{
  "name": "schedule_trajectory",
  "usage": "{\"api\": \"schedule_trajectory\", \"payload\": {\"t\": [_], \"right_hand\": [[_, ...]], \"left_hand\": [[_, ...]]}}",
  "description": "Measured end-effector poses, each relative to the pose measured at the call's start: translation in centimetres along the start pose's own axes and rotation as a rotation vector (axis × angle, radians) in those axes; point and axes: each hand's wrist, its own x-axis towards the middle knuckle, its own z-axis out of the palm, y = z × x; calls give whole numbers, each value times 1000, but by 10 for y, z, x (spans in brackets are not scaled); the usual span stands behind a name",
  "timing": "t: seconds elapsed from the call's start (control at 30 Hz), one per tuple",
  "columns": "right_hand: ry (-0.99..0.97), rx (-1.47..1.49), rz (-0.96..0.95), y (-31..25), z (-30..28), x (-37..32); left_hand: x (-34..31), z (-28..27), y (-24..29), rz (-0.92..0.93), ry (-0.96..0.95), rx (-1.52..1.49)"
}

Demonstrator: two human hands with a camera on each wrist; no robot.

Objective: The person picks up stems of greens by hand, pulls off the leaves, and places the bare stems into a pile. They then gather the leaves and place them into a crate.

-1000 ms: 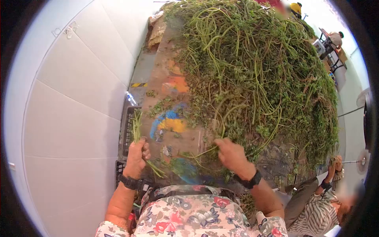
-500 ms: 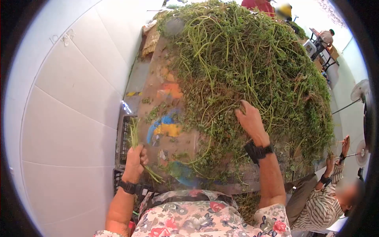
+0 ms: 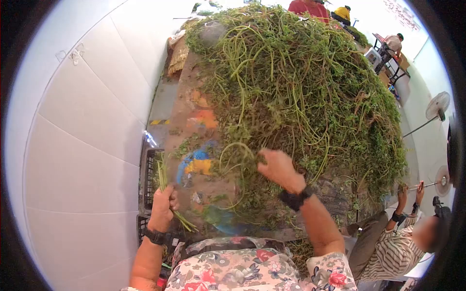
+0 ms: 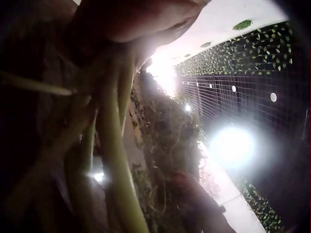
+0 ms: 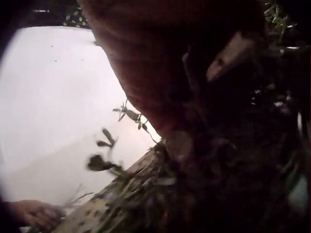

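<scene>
My left hand [image 3: 162,206] grips a small bunch of green stems [image 3: 162,170] beside the table's left edge. Their cut lengths stick out above and below the fist. In the left wrist view, thick pale stems [image 4: 114,150] run down from under the fingers. My right hand [image 3: 280,170] is over the near part of a big heap of leafy green plants [image 3: 315,87], its fingers curled on a leafy stem. A curved strand [image 3: 235,145] arcs just left of those fingertips. The right wrist view is dark, with leafy sprigs [image 5: 104,162] below the hand.
The brown table [image 3: 228,186] carries paint patches and scattered leaf bits. Black plastic crates [image 3: 151,182] and a bottle [image 3: 150,139] are along its left side, near a white wall [image 3: 82,160]. Another person in a striped shirt [image 3: 388,252] works at the right, near standing fans [image 3: 438,105].
My right hand reached forward into the heap, then came back toward me and left, with a strand trailing near it. My left hand has kept its hold on the stems.
</scene>
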Motion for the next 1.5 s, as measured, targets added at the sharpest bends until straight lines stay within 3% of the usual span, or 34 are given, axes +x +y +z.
{"api": "schedule_trajectory", "payload": {"t": [0.07,0.17,0.3,0.37,0.53,0.67,0.93,1.03,1.13,1.33,1.43,1.5], "right_hand": [[-90,28,-132,-4,15,-26],[-243,152,-140,-19,19,-51],[-23,257,-71,-3,-21,-42],[218,247,-20,11,-49,-30],[484,-133,228,67,-72,19],[169,-77,424,81,-64,51],[420,93,36,46,-83,8],[289,49,68,17,-88,-27],[318,29,-4,13,-71,-52],[294,197,134,45,-59,-88],[385,104,348,69,-86,-89],[526,238,409,68,-109,-88]], "left_hand": [[4,0,0,11,-13,3],[3,-1,-3,5,-6,3],[1,-1,-1,-5,-1,22],[2,1,-2,-3,2,24],[2,1,-4,24,23,32],[2,2,-3,19,22,45],[2,-2,-4,13,6,65],[4,-3,-4,-1,-1,74],[6,-7,-6,-6,-14,75],[-1,3,1,-22,-9,92],[3,0,0,-23,-1,97],[3,2,0,-19,24,98]]}}
